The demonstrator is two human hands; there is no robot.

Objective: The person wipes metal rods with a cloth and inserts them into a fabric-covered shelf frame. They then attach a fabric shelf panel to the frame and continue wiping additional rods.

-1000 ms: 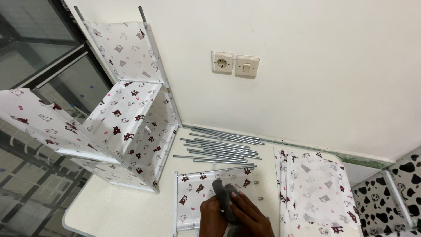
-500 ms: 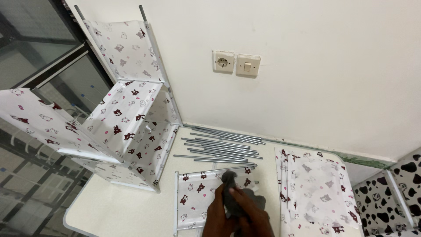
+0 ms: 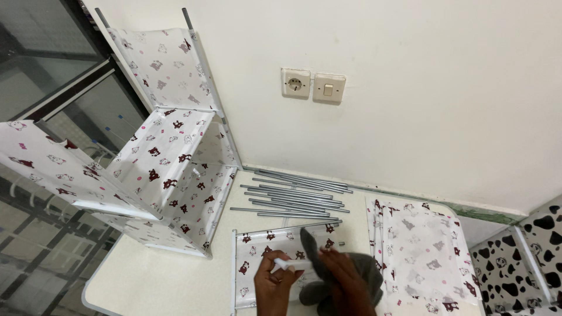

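My left hand grips the end of a white tube over a patterned fabric shelf panel lying on the pale table. My right hand holds a grey cloth that wraps the tube's other end and hangs down over the panel. Both hands sit at the bottom edge of the head view.
Several grey metal rods lie near the wall. A stack of patterned fabric panels lies at the right. A partly built fabric shelf rack leans at the left. A socket and switch are on the wall. A cow-print shelf is at the far right.
The grey cloth has spread open and shifted right. A white tube now shows in my left hand, with the cloth around its end.
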